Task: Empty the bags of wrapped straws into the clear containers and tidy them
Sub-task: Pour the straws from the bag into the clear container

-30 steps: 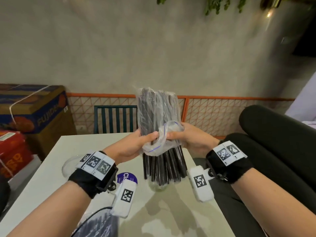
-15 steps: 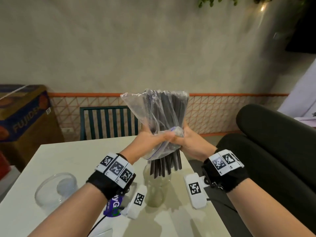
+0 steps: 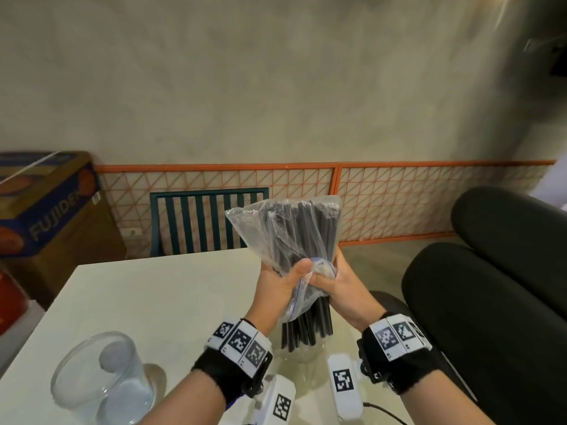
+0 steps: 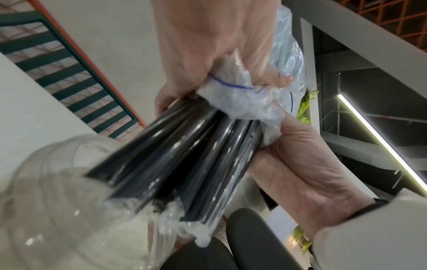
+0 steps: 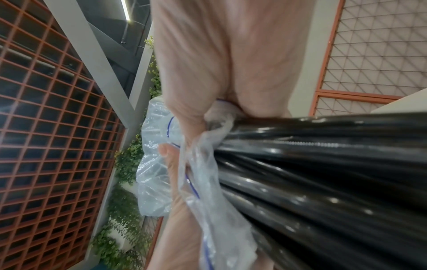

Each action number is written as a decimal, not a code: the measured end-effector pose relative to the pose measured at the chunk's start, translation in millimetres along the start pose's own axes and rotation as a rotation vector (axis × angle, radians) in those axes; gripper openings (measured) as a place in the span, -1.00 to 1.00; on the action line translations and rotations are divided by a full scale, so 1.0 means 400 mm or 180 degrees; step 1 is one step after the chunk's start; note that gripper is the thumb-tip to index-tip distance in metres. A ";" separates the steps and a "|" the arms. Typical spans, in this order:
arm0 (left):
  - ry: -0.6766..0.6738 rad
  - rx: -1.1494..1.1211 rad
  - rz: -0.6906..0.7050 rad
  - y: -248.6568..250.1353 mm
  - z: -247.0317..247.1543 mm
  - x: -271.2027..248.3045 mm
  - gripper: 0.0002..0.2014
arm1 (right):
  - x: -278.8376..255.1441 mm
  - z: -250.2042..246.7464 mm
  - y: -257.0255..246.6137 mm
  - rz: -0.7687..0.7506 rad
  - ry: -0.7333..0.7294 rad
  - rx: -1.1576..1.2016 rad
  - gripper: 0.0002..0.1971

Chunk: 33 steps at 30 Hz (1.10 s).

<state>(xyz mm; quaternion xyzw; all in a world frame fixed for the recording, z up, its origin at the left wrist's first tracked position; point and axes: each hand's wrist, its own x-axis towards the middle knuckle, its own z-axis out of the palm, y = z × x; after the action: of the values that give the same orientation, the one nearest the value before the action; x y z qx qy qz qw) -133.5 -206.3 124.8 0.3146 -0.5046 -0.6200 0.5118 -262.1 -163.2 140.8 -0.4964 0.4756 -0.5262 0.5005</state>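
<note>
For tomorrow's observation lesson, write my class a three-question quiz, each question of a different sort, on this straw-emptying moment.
1. True or false: both hands grip the plastic bag.
2. Where do the lower ends of the black straws point?
A. into the clear container below the hands
B. into the empty container at the left
C. at the chair
3. Fill in: the bag's mouth is turned ____.

Key: 1 true, the left hand and the right hand clutch its bunched mouth. 2 A. 3 downward.
</note>
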 end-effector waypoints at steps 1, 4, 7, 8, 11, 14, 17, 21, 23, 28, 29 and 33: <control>0.0090 0.0032 0.0010 -0.010 -0.001 -0.001 -0.25 | -0.001 0.002 0.004 -0.0021 0.0000 0.0005 -0.24; 0.0393 0.0081 0.0013 -0.045 -0.005 0.011 -0.24 | 0.007 0.004 0.023 -0.0062 0.0075 0.0074 -0.13; 0.0396 0.0103 0.0027 -0.058 -0.011 0.017 -0.26 | 0.019 0.010 0.040 -0.0160 0.0148 0.0122 -0.08; 0.0420 0.0170 0.0083 -0.054 -0.013 0.013 -0.27 | 0.020 0.014 0.043 -0.0190 0.0174 0.0128 -0.09; 0.0247 0.0400 0.0238 -0.014 -0.003 -0.012 -0.44 | 0.017 0.013 0.061 -0.0258 0.0233 0.0219 -0.23; -0.0503 0.0502 0.0105 0.005 -0.024 -0.024 -0.56 | 0.010 0.002 0.076 -0.0251 0.0264 0.0313 -0.23; -0.1256 0.0928 -0.0139 0.011 -0.065 -0.013 -0.38 | 0.006 -0.004 0.076 -0.0261 0.0244 0.0313 -0.09; -0.1411 0.1084 -0.0173 0.005 -0.093 0.000 -0.24 | 0.002 -0.013 0.064 -0.0200 0.0046 0.0143 -0.01; -0.1162 0.1030 -0.0082 -0.005 -0.090 -0.005 -0.29 | -0.004 -0.027 0.049 -0.0140 -0.0237 -0.0019 -0.09; -0.0557 0.0762 0.0189 -0.023 -0.051 -0.037 -0.56 | -0.007 -0.032 0.024 -0.0090 -0.0438 -0.0354 -0.01; -0.0456 0.0681 0.0243 -0.028 -0.042 -0.042 -0.57 | -0.008 -0.029 0.026 -0.0078 -0.0342 -0.0342 0.03; -0.0305 0.0415 0.0350 -0.035 -0.018 -0.047 -0.61 | -0.014 -0.018 0.047 -0.0024 -0.0139 -0.0106 0.11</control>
<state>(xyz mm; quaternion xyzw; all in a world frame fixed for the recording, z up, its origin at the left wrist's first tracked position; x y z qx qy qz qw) -126.2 -191.2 107.1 0.2890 -0.5843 -0.5712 0.4988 -268.2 -158.5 121.6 -0.5179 0.4714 -0.5090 0.5004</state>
